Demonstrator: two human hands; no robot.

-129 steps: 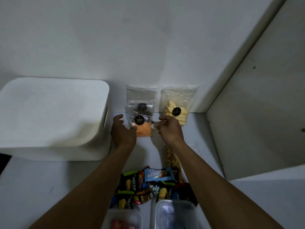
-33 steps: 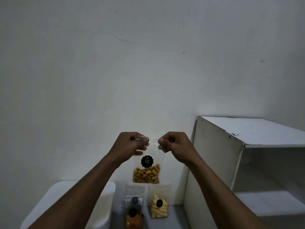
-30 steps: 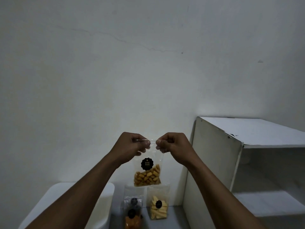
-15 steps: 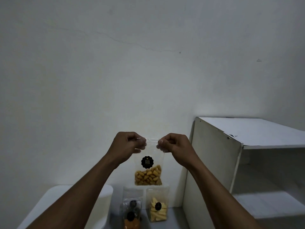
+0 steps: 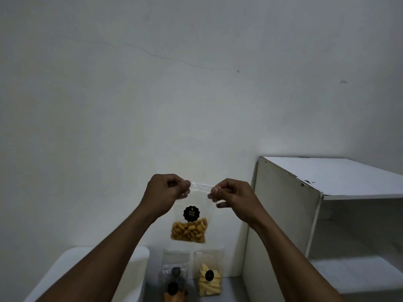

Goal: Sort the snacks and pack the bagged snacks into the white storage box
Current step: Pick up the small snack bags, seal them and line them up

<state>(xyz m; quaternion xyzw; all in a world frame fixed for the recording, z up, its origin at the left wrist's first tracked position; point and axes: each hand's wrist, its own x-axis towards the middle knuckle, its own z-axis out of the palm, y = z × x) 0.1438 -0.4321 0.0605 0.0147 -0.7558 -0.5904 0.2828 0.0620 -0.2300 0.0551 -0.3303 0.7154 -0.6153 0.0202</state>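
Left hand (image 5: 166,192) and right hand (image 5: 233,196) pinch the top corners of a clear plastic bag (image 5: 192,214) hanging between them: golden pellet snacks, scalloped black sticker reading "Pong Pang".

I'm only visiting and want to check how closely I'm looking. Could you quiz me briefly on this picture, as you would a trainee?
1. True or false: the left hand and the right hand both pinch the top edge of the clear bag, which hangs in the air.
2. The snack pieces in that bag are: A green, B golden-brown, C white.
3. Fill in: the white storage box stands to the ____ of the bag of pale yellow sticks by the wall.

Key: 1 true; 2 B; 3 left.
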